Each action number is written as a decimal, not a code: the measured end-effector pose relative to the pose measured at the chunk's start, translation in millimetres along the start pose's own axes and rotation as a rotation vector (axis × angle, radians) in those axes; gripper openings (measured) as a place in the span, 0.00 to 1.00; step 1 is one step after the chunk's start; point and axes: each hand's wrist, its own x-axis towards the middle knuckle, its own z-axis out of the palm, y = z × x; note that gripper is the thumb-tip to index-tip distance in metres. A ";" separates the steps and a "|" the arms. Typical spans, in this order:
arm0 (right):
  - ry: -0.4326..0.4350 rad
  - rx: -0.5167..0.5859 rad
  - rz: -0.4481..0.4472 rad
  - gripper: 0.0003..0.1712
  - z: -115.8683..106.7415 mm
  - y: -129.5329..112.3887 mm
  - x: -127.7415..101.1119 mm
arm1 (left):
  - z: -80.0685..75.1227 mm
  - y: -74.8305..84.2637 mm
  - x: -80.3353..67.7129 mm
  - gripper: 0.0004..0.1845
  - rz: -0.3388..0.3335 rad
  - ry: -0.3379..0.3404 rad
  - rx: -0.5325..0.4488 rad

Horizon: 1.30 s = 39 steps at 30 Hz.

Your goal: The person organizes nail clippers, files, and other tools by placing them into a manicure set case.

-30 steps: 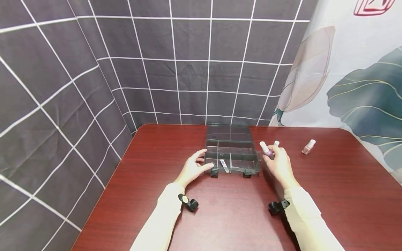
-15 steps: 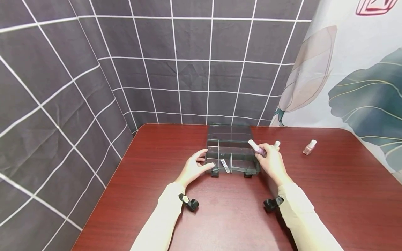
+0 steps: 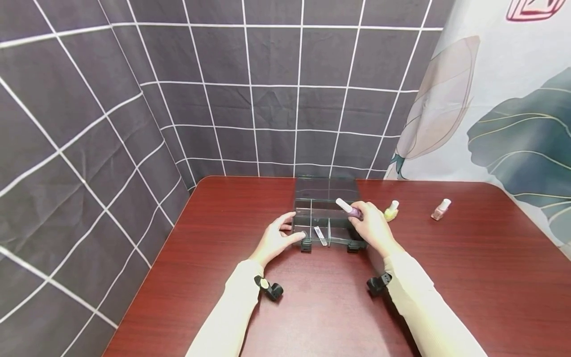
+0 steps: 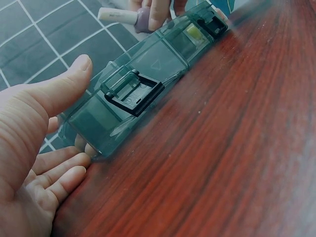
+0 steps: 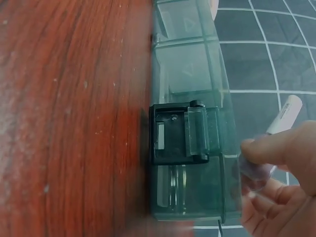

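2 hands work at a smoky clear organizer box (image 3: 329,218) that sits open on the red-brown table (image 3: 468,277), its lid tipped back toward the tiled backdrop. The left hand (image 3: 274,240) rests against the box's left front corner with fingers spread and relaxed, thumb on the wall beside a black latch (image 4: 132,92), apparently to keep the light box from sliding. The right hand (image 3: 372,227) pinches a purple nail polish bottle (image 3: 350,209) between thumb and fingertips, tilted with its white cap pointing left, just above the box's right-hand compartments. Inside the box's front row lies a small nail file (image 3: 319,235). To the right of the box stand 2 more bottles, a yellow-green bottle (image 3: 391,211) near it and a pink bottle (image 3: 440,209) farther off.
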 end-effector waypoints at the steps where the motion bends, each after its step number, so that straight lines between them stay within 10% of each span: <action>1: -0.013 -0.002 -0.002 0.11 0.4 -0.3 0.9 | 0.1 0.6 -0.2 0.37 -0.001 -0.002 -0.002; 30: -0.346 -0.080 -0.026 0.11 12.8 -2.0 30.1 | 5.4 0.1 1.1 0.37 0.003 -0.015 0.007; 39: -0.275 0.016 -0.058 0.14 14.9 -5.9 24.4 | 0.7 -4.4 0.5 0.37 0.008 -0.005 -0.003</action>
